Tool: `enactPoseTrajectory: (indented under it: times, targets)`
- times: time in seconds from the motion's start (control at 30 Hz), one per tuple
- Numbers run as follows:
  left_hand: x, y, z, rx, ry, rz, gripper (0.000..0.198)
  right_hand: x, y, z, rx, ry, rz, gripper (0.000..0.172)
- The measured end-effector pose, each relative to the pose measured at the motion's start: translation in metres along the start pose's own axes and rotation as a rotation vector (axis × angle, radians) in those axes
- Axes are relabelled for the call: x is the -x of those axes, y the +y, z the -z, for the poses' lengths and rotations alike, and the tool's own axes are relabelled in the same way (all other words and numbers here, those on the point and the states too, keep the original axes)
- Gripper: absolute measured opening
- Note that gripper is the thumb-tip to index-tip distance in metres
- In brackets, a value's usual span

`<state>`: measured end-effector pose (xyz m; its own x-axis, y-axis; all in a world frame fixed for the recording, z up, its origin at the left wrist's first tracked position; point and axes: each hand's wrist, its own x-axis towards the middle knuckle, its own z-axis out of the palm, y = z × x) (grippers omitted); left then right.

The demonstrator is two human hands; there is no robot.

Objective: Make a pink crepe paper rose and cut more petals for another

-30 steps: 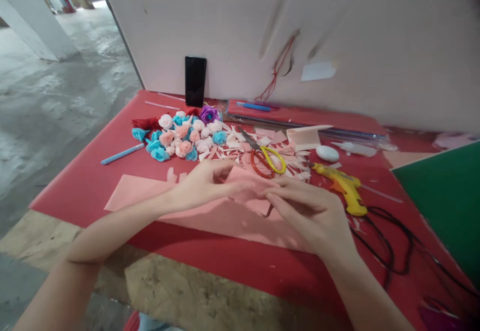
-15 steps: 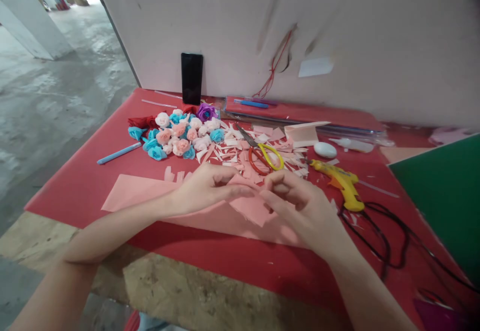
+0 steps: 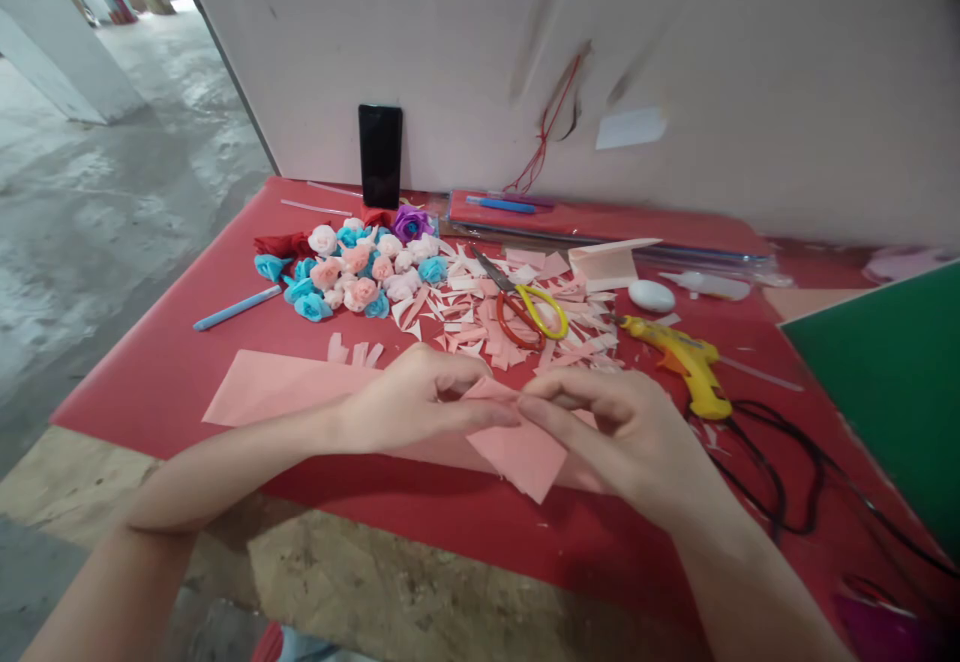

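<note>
A small piece of pink paper is pinched between both my hands, its lower part hanging down toward me. My left hand grips its left upper edge between thumb and fingers. On the right, my right hand pinches the upper corner with thumb and forefinger. Beneath them a long pink paper strip lies on the red table cover. Just beyond my hands, scissors with one red and one yellow handle rest on a heap of pink paper scraps.
Paper roses in pink, white, blue, red and purple cluster at the back left, near a blue pen. A phone leans on the wall. To the right lie a yellow glue gun with a black cord, a white egg-shaped object and a green board.
Both hands have come slightly lower and nearer to me with the pink paper. More of the paper's hanging lower part shows now. The things on the table have stayed put.
</note>
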<state>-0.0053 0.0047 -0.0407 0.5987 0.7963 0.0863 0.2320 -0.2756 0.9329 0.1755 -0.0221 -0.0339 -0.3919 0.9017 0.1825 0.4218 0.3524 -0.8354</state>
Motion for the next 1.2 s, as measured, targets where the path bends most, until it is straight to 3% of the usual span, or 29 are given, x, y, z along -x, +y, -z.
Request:
enactPoseTrajectory:
  times: [0.1, 0.27, 0.43, 0.53, 0.63, 0.77, 0.9, 1.03, 1.2]
  targets:
    - [0.002, 0.001, 0.002, -0.006, -0.093, 0.059, 0.038, 0.001, -0.001, -0.002, 0.048, 0.010, 0.041, 0.016]
    - [0.004, -0.002, 0.004, -0.056, -0.236, 0.095, 0.019, -0.001, 0.000, 0.000, 0.101, -0.179, -0.057, 0.021]
    - [0.004, 0.000, 0.008, -0.095, -0.164, 0.050, 0.022, 0.002, 0.002, 0.025, 0.160, -0.262, -0.194, 0.025]
    - [0.004, 0.000, 0.008, -0.088, -0.053, 0.060, 0.028, 0.003, 0.003, 0.035, 0.178, -0.155, -0.196, 0.030]
    - [0.003, -0.002, 0.005, -0.019, 0.037, 0.096, 0.029, 0.001, 0.003, 0.029, 0.136, 0.018, -0.189, 0.025]
    - [0.002, -0.003, 0.000, 0.074, 0.124, 0.065, 0.024, -0.004, 0.001, 0.010, 0.132, -0.027, -0.151, 0.025]
    - [0.001, -0.002, 0.000, 0.090, 0.010, 0.044, 0.022, -0.004, -0.001, 0.004, 0.131, 0.020, -0.114, 0.023]
    - [0.002, -0.002, 0.000, -0.024, -0.126, 0.041, 0.024, -0.002, 0.000, 0.005, 0.147, -0.060, -0.110, 0.019]
    - [0.003, -0.004, 0.000, -0.047, -0.099, -0.001, 0.023, 0.000, 0.000, 0.001, 0.122, -0.096, -0.128, 0.022]
